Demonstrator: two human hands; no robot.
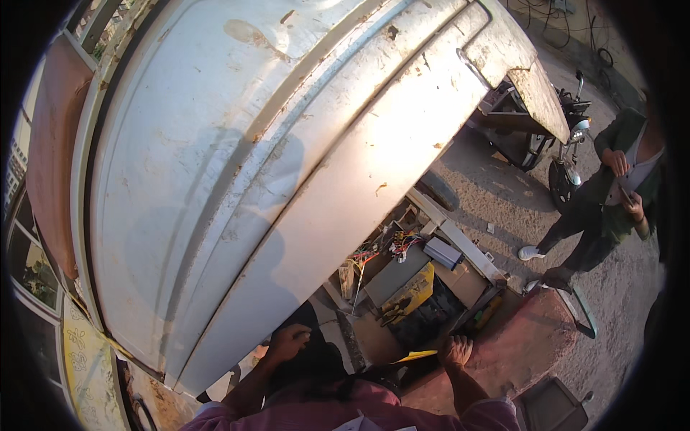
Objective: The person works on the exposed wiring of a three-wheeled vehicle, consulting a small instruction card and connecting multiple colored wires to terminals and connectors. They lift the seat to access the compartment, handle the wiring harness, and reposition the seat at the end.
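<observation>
An opened compartment (375,337) of a worn vehicle lies in front of me. Inside are loose coloured wires (402,244), a silver finned box (443,253), a yellow-and-black panel (413,294) and a dark flat surface. My right hand (456,350) is closed over the compartment's right edge, beside a reddish panel (514,337). A bright yellow strip (415,356) lies just left of it. My left hand (290,341) hangs by my dark-trousered leg, fingers loosely bent and apart, with nothing visible in them.
A big dented white roof (237,144) fills the upper left, close above my left hand. At the right, a person (625,179) stands on the rough ground holding a small dark object. Behind, a motorbike (568,158) is parked. A dark seat-like part (550,406) is at lower right.
</observation>
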